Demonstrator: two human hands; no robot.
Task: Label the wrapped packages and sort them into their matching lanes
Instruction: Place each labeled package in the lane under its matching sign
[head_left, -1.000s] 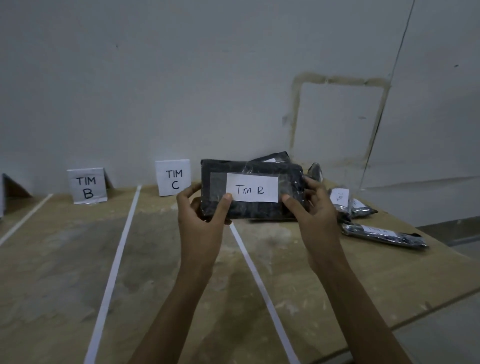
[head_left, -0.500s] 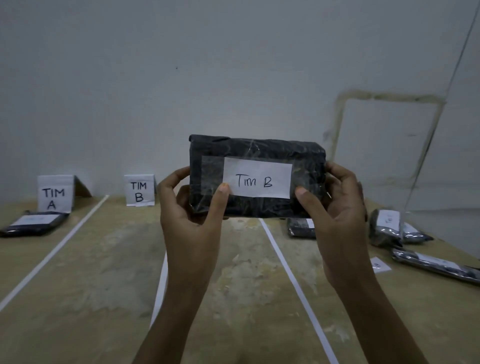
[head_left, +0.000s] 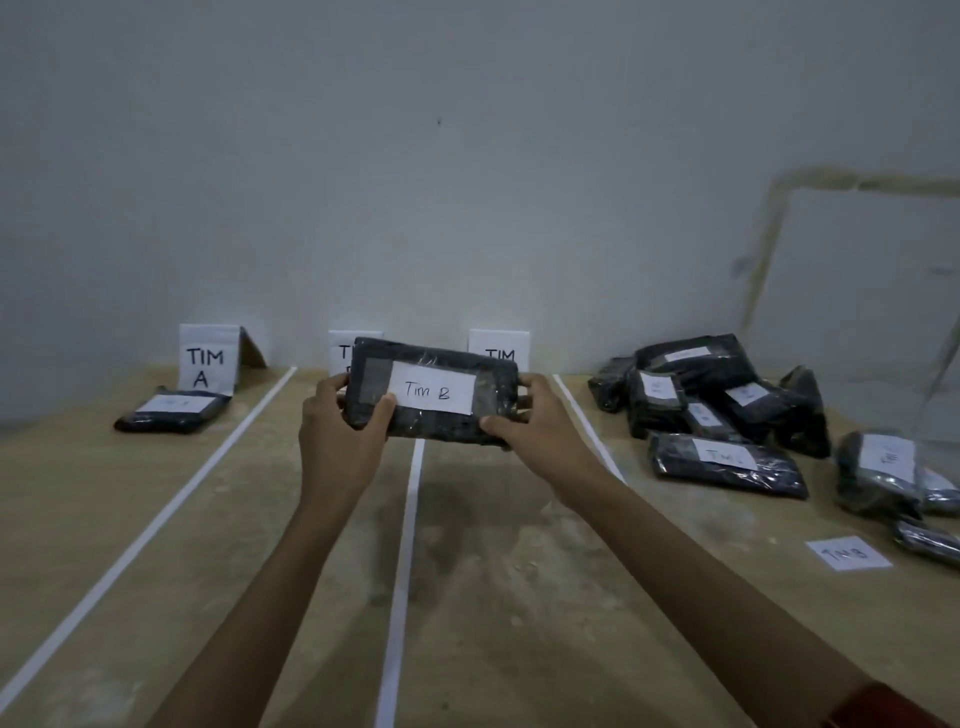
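Both forearms run up from the bottom edge and converge at frame centre. The left grip (head_left: 340, 441) is closed round the left end of the wrapped package (head_left: 493, 402), thumb flat on the front face at the lower left corner of the label, fingers curled over the top left edge. The right grip (head_left: 540, 431) is closed round the right end, thumb along the lower front edge, fingertips wrapped behind. The package is black, plastic-wrapped, off the bench (head_left: 519, 623), long side near level and dipping slightly to the right, labelled face to the camera. Its white label (head_left: 431, 393) reads "Tim B". It sits at frame centre above the far end of the middle tape line (head_left: 400, 571), in front of two sign cards (head_left: 498, 345) whose text it partly hides. At centre left a "TIM A" sign (head_left: 205, 364) stands against the wall, with one labelled black package (head_left: 171, 413) lying flat just before it. At centre right is a pile of black packages (head_left: 717, 400), most with white labels. A loose paper label (head_left: 848, 552) lies on the bench at lower right. A reddish cuff (head_left: 878, 706) shows on the right arm in the bottom right corner.
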